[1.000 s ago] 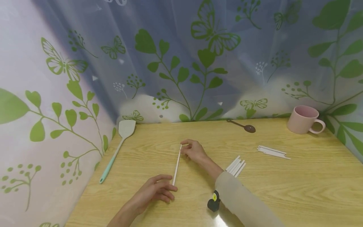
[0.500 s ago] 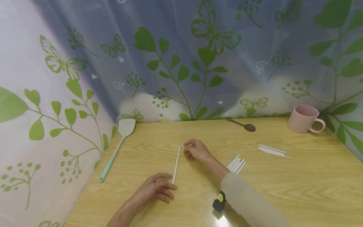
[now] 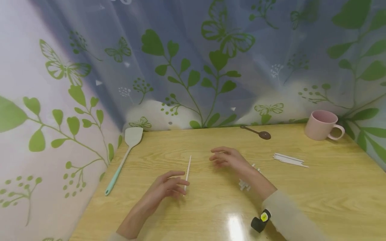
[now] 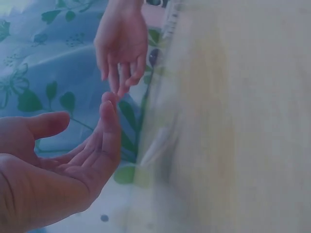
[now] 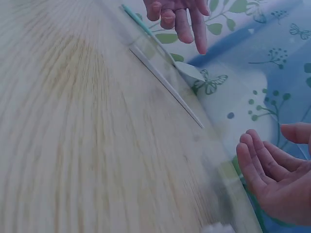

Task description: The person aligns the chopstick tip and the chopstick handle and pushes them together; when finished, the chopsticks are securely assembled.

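Note:
A thin white stick [image 3: 188, 164] lies on the wooden table, its far end pointing away from me; the right wrist view shows the same white stick [image 5: 167, 86] lying flat. Over its near end hovers my left hand [image 3: 167, 185], fingers loosely spread and partly covering it. My right hand [image 3: 230, 158] is to the right of the stick, relaxed and holding nothing. Both palms look bare in the wrist views, the left hand [image 4: 73, 160] with its thumb apart from the fingers. A bundle of white sticks [image 3: 245, 184] is partly hidden beneath my right forearm.
A second bundle of white sticks [image 3: 288, 160] lies farther right. Behind it are a brown spoon [image 3: 264, 135] and a pink mug [image 3: 320, 126]. A turner [image 3: 133, 136] with a mint handle lies at the left. A patterned curtain [image 3: 193, 67] borders the table's back.
My right hand has released the stick's far end and moved right, its forearm now crossing the near bundle. My left hand has shifted slightly away from me, over the stick.

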Demonstrator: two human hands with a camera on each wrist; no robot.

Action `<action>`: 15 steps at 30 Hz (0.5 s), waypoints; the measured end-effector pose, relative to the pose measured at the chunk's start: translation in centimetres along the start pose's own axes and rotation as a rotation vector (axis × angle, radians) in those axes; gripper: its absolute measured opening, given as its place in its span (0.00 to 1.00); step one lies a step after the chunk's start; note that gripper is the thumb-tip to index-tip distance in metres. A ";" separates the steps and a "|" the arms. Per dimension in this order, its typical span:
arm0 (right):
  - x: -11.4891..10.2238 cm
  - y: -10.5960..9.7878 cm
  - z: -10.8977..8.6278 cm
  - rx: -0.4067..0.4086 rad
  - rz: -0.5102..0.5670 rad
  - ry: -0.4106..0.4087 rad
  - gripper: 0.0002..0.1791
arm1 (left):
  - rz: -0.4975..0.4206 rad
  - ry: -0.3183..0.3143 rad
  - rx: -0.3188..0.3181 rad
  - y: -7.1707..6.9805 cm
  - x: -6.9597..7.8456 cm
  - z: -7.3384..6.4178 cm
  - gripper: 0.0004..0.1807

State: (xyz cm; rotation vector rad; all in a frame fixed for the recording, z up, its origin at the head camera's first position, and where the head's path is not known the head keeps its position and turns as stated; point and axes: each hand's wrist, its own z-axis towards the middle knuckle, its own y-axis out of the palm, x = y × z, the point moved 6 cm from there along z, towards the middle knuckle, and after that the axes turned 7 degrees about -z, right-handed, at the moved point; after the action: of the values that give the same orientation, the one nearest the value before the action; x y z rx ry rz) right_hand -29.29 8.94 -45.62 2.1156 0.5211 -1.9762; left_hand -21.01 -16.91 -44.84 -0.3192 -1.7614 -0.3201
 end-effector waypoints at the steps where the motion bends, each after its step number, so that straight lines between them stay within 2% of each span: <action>1: 0.0 -0.5 -0.4 0.000 -0.002 -0.001 0.26 | 0.001 0.011 -0.002 0.1 0.2 0.2 0.28; 9: 0.4 -3.9 -3.5 -0.008 -0.060 -0.029 0.29 | 0.004 0.095 -0.022 2.2 1.4 2.3 0.24; 15: 0.5 -6.5 -5.7 0.016 -0.079 -0.058 0.30 | 0.010 0.132 -0.043 4.1 2.3 3.7 0.24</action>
State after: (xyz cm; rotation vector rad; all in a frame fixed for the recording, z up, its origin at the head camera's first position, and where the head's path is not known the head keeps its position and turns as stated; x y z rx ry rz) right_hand -26.54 17.11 -45.00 2.0709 0.5891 -2.0840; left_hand -23.28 -11.64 -43.16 -0.3296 -1.6247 -0.3641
